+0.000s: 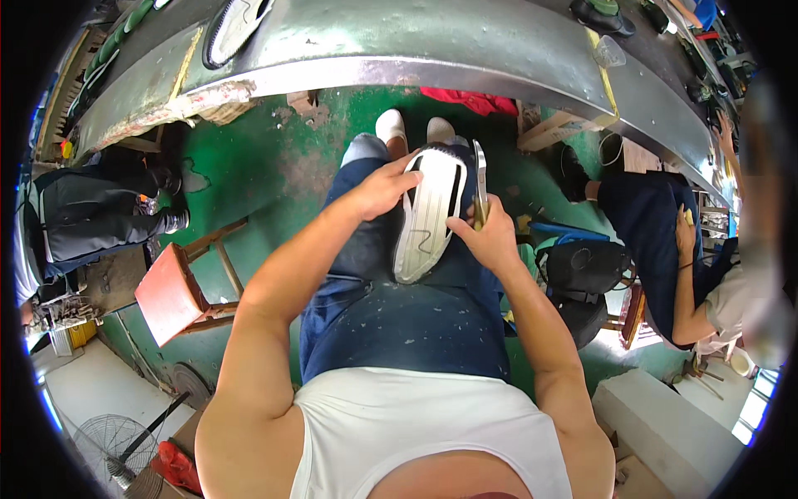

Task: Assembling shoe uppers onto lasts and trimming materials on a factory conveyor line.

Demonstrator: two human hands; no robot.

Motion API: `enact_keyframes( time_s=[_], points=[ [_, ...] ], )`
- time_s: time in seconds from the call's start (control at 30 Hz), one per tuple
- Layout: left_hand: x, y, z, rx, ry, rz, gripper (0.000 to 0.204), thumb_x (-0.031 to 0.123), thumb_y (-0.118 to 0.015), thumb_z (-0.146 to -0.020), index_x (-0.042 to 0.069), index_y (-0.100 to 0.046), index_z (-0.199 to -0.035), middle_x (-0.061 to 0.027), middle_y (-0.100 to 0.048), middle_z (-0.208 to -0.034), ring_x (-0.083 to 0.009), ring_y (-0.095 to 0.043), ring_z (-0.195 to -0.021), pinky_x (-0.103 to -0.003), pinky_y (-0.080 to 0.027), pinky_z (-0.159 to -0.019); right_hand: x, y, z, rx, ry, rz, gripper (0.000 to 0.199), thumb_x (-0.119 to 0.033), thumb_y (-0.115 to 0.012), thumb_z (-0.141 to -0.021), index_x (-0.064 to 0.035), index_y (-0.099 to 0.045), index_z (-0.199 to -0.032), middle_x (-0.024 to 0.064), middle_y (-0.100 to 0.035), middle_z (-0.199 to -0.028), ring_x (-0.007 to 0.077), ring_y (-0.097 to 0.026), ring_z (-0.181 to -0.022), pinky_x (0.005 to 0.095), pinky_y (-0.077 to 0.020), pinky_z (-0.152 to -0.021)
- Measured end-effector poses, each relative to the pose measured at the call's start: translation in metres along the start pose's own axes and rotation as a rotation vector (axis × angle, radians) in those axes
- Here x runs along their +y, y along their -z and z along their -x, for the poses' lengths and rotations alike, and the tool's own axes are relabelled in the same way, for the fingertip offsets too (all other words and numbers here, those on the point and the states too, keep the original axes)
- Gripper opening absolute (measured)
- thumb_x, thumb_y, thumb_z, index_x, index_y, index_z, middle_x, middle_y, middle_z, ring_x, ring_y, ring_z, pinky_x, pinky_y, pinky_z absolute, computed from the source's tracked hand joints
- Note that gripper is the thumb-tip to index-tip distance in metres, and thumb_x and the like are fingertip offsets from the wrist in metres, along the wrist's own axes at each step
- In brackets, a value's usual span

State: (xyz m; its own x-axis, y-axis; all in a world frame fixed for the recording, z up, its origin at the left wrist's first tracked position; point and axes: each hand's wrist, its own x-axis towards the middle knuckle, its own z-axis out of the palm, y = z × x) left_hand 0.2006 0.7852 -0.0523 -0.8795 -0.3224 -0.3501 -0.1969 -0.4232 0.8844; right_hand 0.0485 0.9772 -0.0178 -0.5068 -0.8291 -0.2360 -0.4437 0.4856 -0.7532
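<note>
A shoe (428, 218) lies bottom up across my lap, with a pale underside, dark gaps along its edges and a hand-drawn squiggle near the end closest to me. My left hand (385, 190) is closed on its far left side, fingers at the rim. In my right hand (490, 237) is a hand tool (480, 170) with a yellowish handle and a shiny curved metal end pointing away from me, beside the shoe's right edge. The tool's exact kind is unclear. My right thumb rests against the shoe's edge.
A metal-topped bench (399, 41) runs across in front, with a similar pale shoe piece (237, 29) on it. At left stands a red-seated stool (172, 293). People sit on both sides. A black bag (586, 270) is near my right arm, and a fan (112, 437) stands behind left.
</note>
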Motion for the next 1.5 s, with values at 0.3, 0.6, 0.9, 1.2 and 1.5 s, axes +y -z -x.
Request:
enact_keyframes(
  time_s=[0.3,0.6,0.9,1.2,1.5],
  points=[
    [-0.017,-0.032,0.017,-0.011,0.192,-0.046,0.090,-0.008,-0.057,-0.076,0.010,-0.025,-0.159,-0.0080,-0.051,-0.144,-0.0184,-0.052,-0.131,-0.033,-0.043,-0.108,0.031,-0.011,-0.002,-0.019,-0.114,0.073,0.067,-0.024,-0.075,-0.078,0.0109,-0.046,-0.128,0.0259,-0.067,-0.107,0.0401,-0.067,-0.103,0.0437,-0.0512,-0.093],
    [-0.056,-0.026,0.053,-0.041,0.083,-0.263,0.103,0.001,-0.065,-0.076,0.003,-0.007,-0.161,-0.0172,-0.038,-0.155,-0.0230,-0.036,-0.144,-0.033,-0.026,-0.119,0.026,0.048,0.028,-0.241,-0.087,0.125,0.046,-0.022,-0.066,-0.090,0.0043,-0.055,-0.126,0.0281,-0.067,-0.108,0.0456,-0.063,-0.105,0.0467,-0.0499,-0.093],
    [-0.063,-0.044,0.061,0.073,-0.022,-0.449,0.098,0.015,-0.061,-0.084,-0.005,-0.001,-0.158,-0.0272,-0.028,-0.159,-0.0288,-0.030,-0.148,-0.032,-0.025,-0.120,-0.026,0.045,0.033,-0.357,0.460,0.827,0.044,-0.013,-0.065,-0.087,0.0103,-0.054,-0.122,0.0189,-0.065,-0.097,0.0365,-0.066,-0.092,0.0440,-0.0559,-0.078],
    [-0.082,-0.061,0.029,0.620,-0.023,-0.232,0.056,0.037,-0.032,-0.109,-0.006,-0.050,-0.141,-0.0258,-0.057,-0.139,-0.0348,-0.055,-0.129,-0.037,-0.041,-0.109,-0.004,0.018,0.040,-0.366,0.310,0.473,0.035,-0.013,-0.068,-0.087,0.0012,-0.053,-0.116,0.0203,-0.063,-0.095,0.0382,-0.066,-0.088,0.0460,-0.0533,-0.077],
    [-0.076,-0.054,0.028,0.527,-0.381,-0.802,0.049,0.026,-0.043,-0.105,0.005,-0.044,-0.149,-0.0276,-0.044,-0.149,-0.0423,-0.054,-0.128,-0.042,-0.047,-0.105,-0.002,0.023,0.012,-0.208,0.227,0.603,0.034,-0.012,-0.066,-0.089,0.0028,-0.054,-0.117,0.0190,-0.063,-0.094,0.0383,-0.066,-0.087,0.0463,-0.0537,-0.076]
  ],
)
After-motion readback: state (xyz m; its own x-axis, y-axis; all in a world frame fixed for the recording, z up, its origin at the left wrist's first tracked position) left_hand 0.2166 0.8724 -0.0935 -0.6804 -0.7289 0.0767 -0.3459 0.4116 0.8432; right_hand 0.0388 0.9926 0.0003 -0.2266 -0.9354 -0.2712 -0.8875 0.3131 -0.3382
